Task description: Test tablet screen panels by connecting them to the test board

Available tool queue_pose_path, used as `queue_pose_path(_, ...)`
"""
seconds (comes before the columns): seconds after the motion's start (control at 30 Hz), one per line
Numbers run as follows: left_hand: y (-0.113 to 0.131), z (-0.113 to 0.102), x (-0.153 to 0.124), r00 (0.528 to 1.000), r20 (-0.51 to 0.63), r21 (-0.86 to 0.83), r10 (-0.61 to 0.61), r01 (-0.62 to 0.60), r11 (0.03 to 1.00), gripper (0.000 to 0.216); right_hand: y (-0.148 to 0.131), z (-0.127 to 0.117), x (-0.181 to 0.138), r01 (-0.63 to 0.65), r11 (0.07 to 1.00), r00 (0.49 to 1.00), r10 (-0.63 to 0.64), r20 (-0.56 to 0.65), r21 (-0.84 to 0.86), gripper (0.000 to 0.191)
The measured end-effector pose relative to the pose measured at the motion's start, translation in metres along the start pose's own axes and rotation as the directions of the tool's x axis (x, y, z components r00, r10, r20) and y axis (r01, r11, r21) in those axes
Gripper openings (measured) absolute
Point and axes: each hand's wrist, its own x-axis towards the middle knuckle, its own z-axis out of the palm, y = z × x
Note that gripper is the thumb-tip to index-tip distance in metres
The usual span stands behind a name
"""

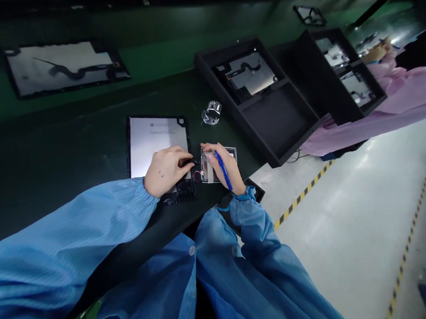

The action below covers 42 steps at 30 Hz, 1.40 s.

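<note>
A flat display panel (158,134) with a pale back and black edges lies on the dark bench. My left hand (168,169) rests over its right side, thumb and forefinger curled in a pinch at a small black part beside the edge. What sits between those fingertips is too small to make out. Just to the right lies a circuit board (209,171) with a pale strip and thin red and black wires. Over that board is my right hand (225,166), closed around a blue pen-like tool (223,170); its fingertips touch or nearly touch the board.
A shiny metal cylinder (212,113) stands behind the board. Black divided trays (282,118) holding panels are at the right, near a co-worker's pink sleeve (405,87). Another panel (65,67) leans at the back left. Beyond the bench edge is pale floor with striped tape (304,193).
</note>
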Motion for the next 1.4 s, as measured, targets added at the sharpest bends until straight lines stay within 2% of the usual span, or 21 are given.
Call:
queue_pose_path(0.17,0.001,0.004,0.0,1.0,0.017,0.006,0.005,-0.005,1.0,0.02,-0.001,0.001,-0.001,-0.01,0.999,1.0,0.01,-0.007,0.035,0.018)
queue_pose_path(0.57,0.0,0.007,0.002,0.999,-0.025,-0.024,0.02,-0.021,0.999,0.019,0.0,0.002,-0.001,-0.011,0.999,1.0,0.011,-0.009,0.033,0.017)
queue_pose_path(1.23,0.003,0.001,0.011,0.994,0.07,-0.015,0.079,-0.078,0.997,0.021,-0.003,-0.001,-0.001,0.008,0.999,1.0,-0.009,0.006,0.037,0.015)
queue_pose_path(1.4,0.003,0.001,0.011,0.991,0.093,-0.02,0.094,-0.093,0.996,0.022,-0.007,0.002,0.002,-0.026,1.0,1.0,0.026,-0.003,0.012,0.026)
